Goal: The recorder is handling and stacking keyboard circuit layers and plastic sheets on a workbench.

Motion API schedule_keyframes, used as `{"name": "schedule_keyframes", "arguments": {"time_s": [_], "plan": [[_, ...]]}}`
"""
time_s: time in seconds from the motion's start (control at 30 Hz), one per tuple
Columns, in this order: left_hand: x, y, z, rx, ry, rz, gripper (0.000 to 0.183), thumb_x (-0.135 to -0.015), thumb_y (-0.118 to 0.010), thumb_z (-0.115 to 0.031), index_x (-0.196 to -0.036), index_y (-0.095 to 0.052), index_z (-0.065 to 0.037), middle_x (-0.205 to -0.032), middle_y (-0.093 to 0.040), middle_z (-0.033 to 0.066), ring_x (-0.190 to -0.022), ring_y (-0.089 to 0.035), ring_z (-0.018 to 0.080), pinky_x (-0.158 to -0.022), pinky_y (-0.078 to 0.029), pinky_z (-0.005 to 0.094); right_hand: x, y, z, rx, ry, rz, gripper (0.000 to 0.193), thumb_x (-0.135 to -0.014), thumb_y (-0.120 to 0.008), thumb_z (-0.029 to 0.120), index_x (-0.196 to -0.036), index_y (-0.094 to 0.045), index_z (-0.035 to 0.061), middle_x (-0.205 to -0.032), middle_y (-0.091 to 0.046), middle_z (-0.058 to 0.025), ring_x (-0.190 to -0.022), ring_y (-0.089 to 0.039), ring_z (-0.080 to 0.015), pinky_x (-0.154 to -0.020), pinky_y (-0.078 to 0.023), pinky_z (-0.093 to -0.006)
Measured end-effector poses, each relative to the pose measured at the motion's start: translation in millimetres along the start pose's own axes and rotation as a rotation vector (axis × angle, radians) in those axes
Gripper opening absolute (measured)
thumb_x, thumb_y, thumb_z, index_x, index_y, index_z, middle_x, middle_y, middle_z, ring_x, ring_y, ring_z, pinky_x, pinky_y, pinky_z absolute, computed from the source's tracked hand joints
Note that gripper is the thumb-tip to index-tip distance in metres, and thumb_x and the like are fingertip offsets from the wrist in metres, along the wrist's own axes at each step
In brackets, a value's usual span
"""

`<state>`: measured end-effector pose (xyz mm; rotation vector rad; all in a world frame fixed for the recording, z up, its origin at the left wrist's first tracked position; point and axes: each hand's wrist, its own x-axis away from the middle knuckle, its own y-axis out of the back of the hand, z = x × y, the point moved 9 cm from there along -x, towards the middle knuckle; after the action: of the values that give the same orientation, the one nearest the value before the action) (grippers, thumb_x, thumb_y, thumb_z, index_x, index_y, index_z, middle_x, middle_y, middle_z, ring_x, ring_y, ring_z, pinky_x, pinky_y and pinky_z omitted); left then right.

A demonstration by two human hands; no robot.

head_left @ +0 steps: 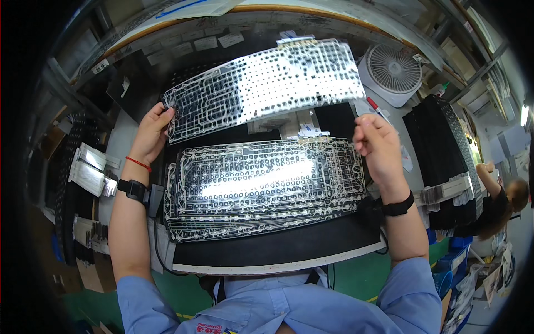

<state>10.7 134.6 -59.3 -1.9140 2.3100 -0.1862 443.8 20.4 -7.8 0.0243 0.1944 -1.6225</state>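
My left hand (151, 133) is closed on the left end of a clear keyboard membrane sheet (267, 83) with printed traces and rows of dots. The sheet is raised and tilted, its middle and right part shining with reflected light. Below it lies a stack of similar keyboard membranes (267, 178), slightly fanned at the near edge, with a connector tail (312, 132) at the far side. My right hand (379, 146) is beside the stack's right end, just below the raised sheet's right corner and apart from it. Its fingers are curled together; what they hold, if anything, is hidden.
A black mat (272, 256) lies under the stack. A white fan (394, 69) and a red-capped marker (375, 106) are at the far right. Black stacks (439, 156) stand to the right, and dark perforated panels (69, 183) to the left. Another person (495, 200) is at far right.
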Motion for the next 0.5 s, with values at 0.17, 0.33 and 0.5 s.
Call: {"name": "schedule_keyframes", "arguments": {"time_s": [0.17,0.33,0.5], "plan": [[9.8,-1.3,-2.4,0.027,0.033,-0.038,0.015,-0.094,-0.056,-0.014,-0.107,-0.057,-0.008,-0.084,-0.061,-0.0068,-0.060,-0.047,-0.0019,-0.053,-0.035,0.0125,22.6,2.7,89.6,-0.432,0.398,0.136,0.012,-0.093,-0.047,0.013,-0.084,-0.050,0.0068,-0.067,-0.050,0.0007,-0.057,-0.047,-0.0094,-0.050,-0.033,-0.0216],[0.1,-10.3,2.8,0.029,0.057,0.015,0.015,-0.094,-0.056,-0.014,-0.107,-0.057,-0.008,-0.086,-0.061,-0.0066,-0.062,-0.047,-0.0021,-0.054,-0.036,0.0129,128.1,-18.0,200.0,-0.877,0.643,0.846,0.032,-0.097,-0.031,0.022,-0.077,-0.053,0.0091,-0.047,-0.052,-0.0038,-0.036,-0.047,-0.0131,-0.034,-0.030,-0.0238],[5.1,-2.1,4.8,-0.013,0.051,0.052,0.015,-0.094,-0.056,-0.016,-0.106,-0.057,-0.009,-0.088,-0.061,-0.0072,-0.063,-0.047,-0.0022,-0.054,-0.035,0.0140,89.7,-25.8,175.1,-0.724,0.582,0.740,0.035,-0.100,-0.035,0.027,-0.121,-0.044,0.0011,-0.045,-0.049,-0.0017,-0.033,-0.044,-0.0093,-0.033,-0.029,-0.0227]]}}
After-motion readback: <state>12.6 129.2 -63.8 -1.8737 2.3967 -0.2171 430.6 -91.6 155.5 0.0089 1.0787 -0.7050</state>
